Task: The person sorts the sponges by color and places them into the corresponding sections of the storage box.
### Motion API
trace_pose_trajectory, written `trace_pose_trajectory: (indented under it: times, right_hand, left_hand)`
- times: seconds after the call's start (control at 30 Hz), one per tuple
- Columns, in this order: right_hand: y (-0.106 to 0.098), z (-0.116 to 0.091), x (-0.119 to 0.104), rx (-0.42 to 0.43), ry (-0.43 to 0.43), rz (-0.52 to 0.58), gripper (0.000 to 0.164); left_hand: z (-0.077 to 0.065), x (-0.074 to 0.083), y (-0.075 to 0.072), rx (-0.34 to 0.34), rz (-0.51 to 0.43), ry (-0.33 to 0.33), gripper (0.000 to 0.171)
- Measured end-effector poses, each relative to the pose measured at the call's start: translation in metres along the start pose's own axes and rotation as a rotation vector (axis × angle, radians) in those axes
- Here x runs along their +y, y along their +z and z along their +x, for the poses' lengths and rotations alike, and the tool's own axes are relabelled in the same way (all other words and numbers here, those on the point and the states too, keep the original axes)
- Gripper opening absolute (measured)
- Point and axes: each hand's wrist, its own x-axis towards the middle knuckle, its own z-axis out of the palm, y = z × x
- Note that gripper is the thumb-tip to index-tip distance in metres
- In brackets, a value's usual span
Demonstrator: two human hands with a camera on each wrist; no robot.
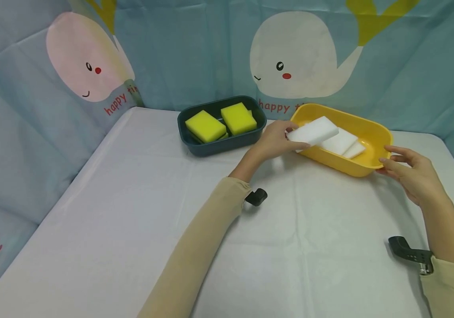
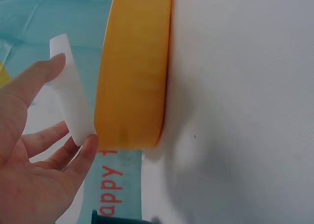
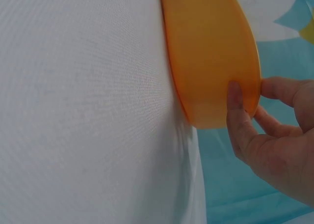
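My left hand (image 1: 276, 140) pinches a white sponge block (image 1: 313, 131) between thumb and fingers, over the left end of a yellow plastic tray (image 1: 330, 162). In the left wrist view, the thumb lies on one edge of that block (image 2: 73, 94) and the fingers on the other. More white sponges (image 1: 339, 141) lie inside the tray below it. At the tray's right end, my right hand (image 1: 415, 172) holds the rim. The right wrist view shows a fingertip against the outer wall of the tray (image 3: 211, 52) and other fingers at its rim.
A dark green tray (image 1: 219, 149) with yellow sponges (image 1: 206, 126) stands left of the yellow one, near the table's back edge. A white cloth (image 1: 131, 221) covers the table. Behind hangs a blue curtain (image 1: 195, 53) printed with whales.
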Motion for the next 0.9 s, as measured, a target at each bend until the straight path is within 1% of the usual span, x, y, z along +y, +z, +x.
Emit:
trace_pose_trajectory:
  times: [0.2, 0.4, 0.47, 0.67, 0.9]
  right_hand:
    - [-0.001, 0.000, 0.000, 0.000, 0.007, 0.000, 0.072]
    - [-0.002, 0.000, 0.001, -0.004, 0.004, 0.015, 0.072]
    - [-0.002, 0.000, 0.001, -0.006, 0.002, 0.021, 0.072]
    - [-0.001, 0.001, 0.002, -0.005, -0.001, 0.024, 0.072]
    - [0.000, 0.002, 0.000, -0.003, 0.004, 0.016, 0.072]
  left_hand:
    - [0.014, 0.015, 0.006, 0.018, 0.025, -0.019, 0.068]
    - [0.026, 0.026, 0.016, 0.030, 0.045, -0.005, 0.063]
    - [0.030, 0.029, 0.019, 0.035, 0.049, -0.006, 0.061]
    - [0.039, 0.035, 0.029, 0.076, 0.064, -0.039, 0.062]
    - [0.042, 0.036, 0.037, 0.118, 0.117, -0.088, 0.062]
